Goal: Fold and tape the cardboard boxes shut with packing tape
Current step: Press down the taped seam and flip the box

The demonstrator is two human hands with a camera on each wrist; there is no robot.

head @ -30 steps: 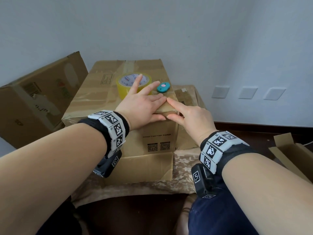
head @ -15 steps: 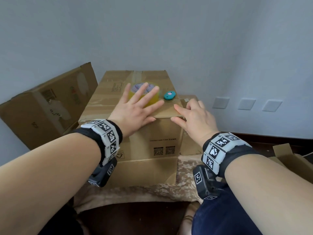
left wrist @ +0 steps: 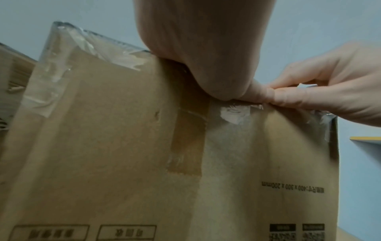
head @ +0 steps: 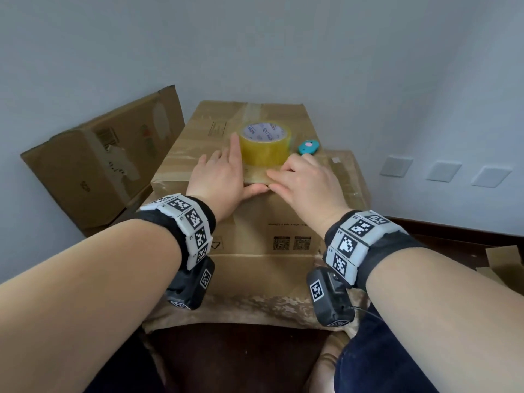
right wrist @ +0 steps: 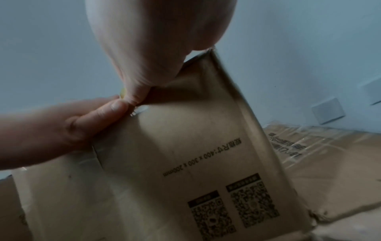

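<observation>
Box: the cardboard box (head: 272, 222) stands in front of the person, flaps down
Writing: side reads "400 x 300 x 200mm", two QR codes below it
Left hand: left hand (head: 219, 180) flat on the top, fingers straight, thumb over the front edge
Right hand: right hand (head: 306, 182) pressing the front top edge, thumb beside the left thumb
Tape: packing tape roll (head: 265, 144) sits on the lid just beyond the fingers; core print too small to read
Beside it: teal cutter (head: 308, 146) near the right edge

Matt brown cardboard box (head: 255, 222); glossy yellowish plastic tape roll (head: 265, 148)
</observation>
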